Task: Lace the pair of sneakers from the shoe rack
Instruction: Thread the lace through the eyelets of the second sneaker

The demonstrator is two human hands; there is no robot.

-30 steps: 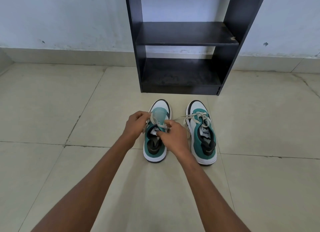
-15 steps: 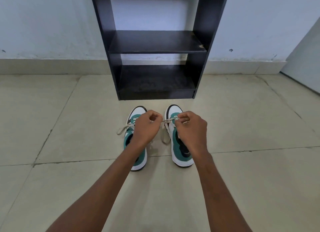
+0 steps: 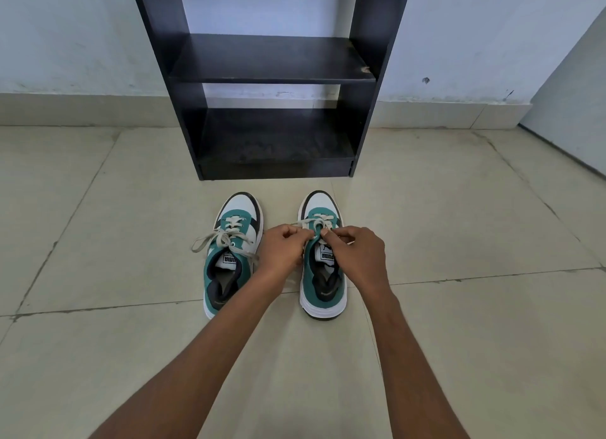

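On glossy tiles, both hands' fingers [image 3: 323, 232] pinching right sneaker's [image 3: 323, 274] flat lace [image 3: 303, 223]

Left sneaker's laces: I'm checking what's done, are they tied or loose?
Loose. The left sneaker is laced, but its lace ends trail untied over the side onto the floor, no bow showing.
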